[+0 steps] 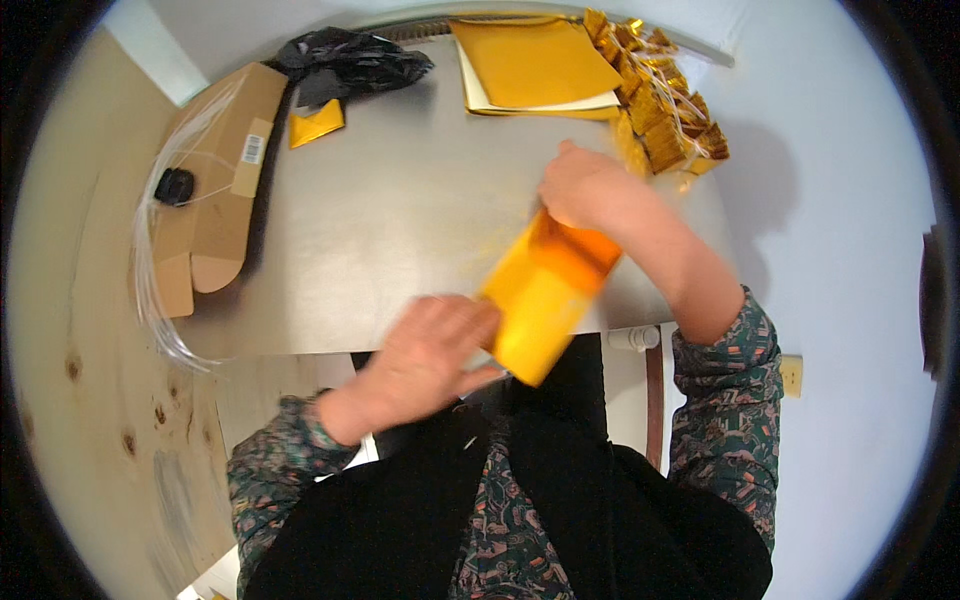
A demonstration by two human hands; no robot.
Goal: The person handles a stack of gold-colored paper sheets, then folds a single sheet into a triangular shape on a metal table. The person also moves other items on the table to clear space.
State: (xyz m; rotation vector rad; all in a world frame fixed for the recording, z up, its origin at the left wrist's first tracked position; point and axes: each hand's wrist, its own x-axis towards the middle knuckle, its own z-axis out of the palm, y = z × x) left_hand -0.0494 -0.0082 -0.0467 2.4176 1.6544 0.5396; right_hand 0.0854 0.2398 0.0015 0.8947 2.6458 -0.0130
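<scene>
In front of me, over the table's near edge, a sheet of shiny gold paper [545,310] hangs tilted and blurred by motion. Its upper part looks orange and seems bent over. My left hand [435,345] grips the lower left edge, fingers on top and thumb beneath. At the upper end, my right hand [590,185] is closed in a fist-like pinch at the paper's corner; its fingertips are partly hidden. Farther back lies a stack of gold sheets [540,65] with white undersides showing. Beside it sit several tied bundles of folded gold paper [665,110].
A small folded gold piece [317,124] lies near a crumpled black plastic bag [350,65] at the back left. A cardboard box [225,210] with white strings [150,270] and a black object [175,187] stands along the left. The grey table [350,240] meets a wall at right.
</scene>
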